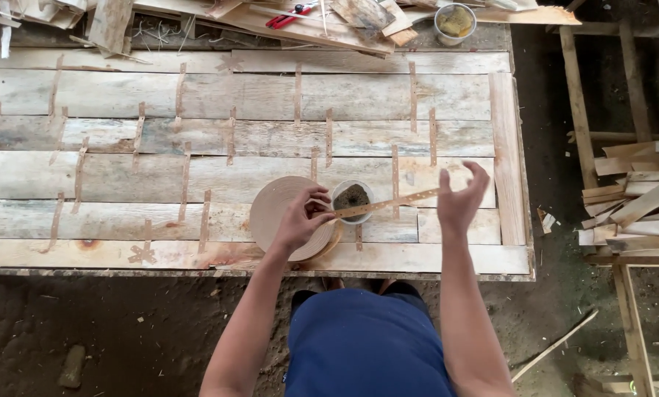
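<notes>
A wide roll of tan tape (274,209) lies on the wooden panel (234,95) near its front edge. My left hand (303,218) rests on the roll and pinches the near end of a strip of tape (387,204) pulled off it. The strip stretches to the right over a small white cup (353,197) with dark contents. My right hand (460,198) holds the strip's far end, fingers spread above it. Many short strips of the same tape lie stuck across the seams of the planks.
A second white cup (455,21) with yellowish contents and a red-handled tool (289,16) sit among wood offcuts at the back. Stacked wood slats (638,202) and a wooden frame (627,88) stand on the dirt floor to the right.
</notes>
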